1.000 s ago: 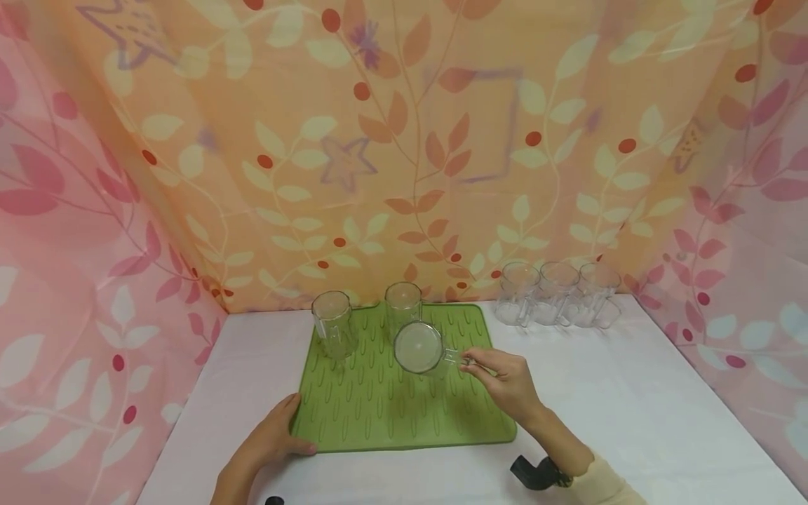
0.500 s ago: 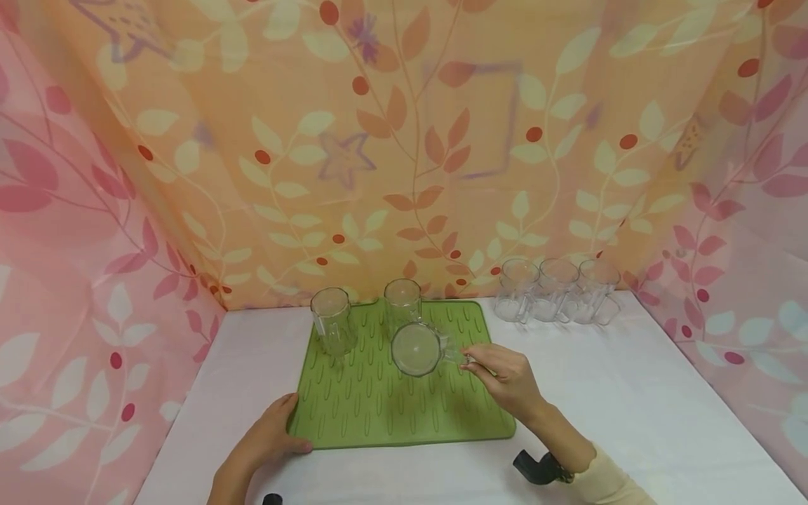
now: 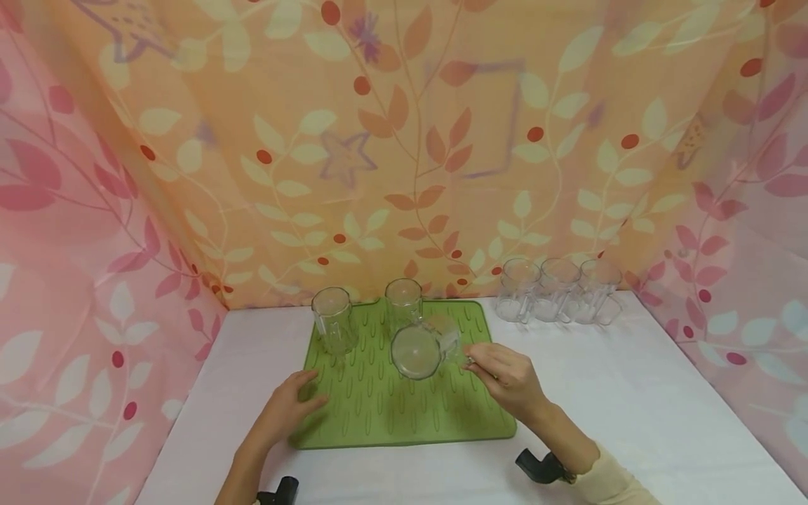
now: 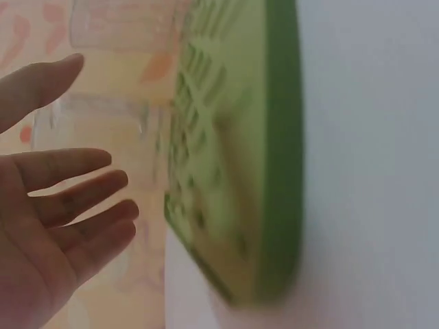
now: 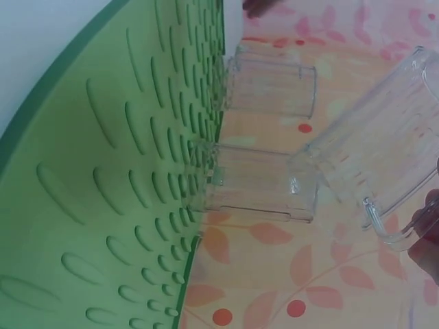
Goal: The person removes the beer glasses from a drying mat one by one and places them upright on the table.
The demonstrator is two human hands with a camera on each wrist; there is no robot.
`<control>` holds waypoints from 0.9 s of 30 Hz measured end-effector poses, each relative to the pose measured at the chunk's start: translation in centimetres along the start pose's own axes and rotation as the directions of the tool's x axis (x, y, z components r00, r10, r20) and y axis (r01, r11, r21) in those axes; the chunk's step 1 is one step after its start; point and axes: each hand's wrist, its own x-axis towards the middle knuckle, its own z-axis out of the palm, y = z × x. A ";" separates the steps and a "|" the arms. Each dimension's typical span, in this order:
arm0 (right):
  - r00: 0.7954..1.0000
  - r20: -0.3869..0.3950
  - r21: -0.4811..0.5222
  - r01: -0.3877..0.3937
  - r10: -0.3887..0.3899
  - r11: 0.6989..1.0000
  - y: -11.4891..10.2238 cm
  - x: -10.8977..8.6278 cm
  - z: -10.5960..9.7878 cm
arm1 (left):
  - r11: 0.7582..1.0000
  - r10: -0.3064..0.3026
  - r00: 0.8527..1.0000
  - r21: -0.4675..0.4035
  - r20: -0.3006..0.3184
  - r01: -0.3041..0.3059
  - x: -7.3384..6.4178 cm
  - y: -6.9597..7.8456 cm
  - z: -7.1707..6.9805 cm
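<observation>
My right hand grips the handle of a clear glass mug, which hangs tilted over the middle of a green drying mat. The right wrist view shows that mug leaning, well off the mat's ribbed surface, with fingers at its handle. Over the mat's front left corner is my left hand, holding nothing. Its fingers are spread apart in the left wrist view. Two more glass mugs stand on the mat: one at the back left, another at the back middle.
A row of three glass mugs stands on the white tablecloth at the back right, handles toward the front. A leaf-patterned curtain closes off the back, and pink ones flank both sides. Black wrist mounts show near the front edge.
My left hand has let go of the mat's left edge, rising and moving slightly right. The mug in my right hand has tipped further, showing more of its side.
</observation>
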 end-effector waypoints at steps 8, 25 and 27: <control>0.996 -0.020 -0.043 0.092 -0.093 0.995 -0.1 0.0 -0.1 | 0.941 -0.005 0.999 -0.338 0.044 0.020 1.4 3.2 1.2; 0.981 -0.012 -0.098 0.193 -0.195 0.976 -0.3 0.6 -0.3 | 0.810 0.141 0.960 -0.586 0.241 0.028 5.8 8.9 1.9; 0.976 -0.011 -0.108 0.215 -0.217 0.971 -0.3 0.6 -0.1 | 0.812 0.158 0.952 -0.583 0.262 0.026 6.0 9.1 2.0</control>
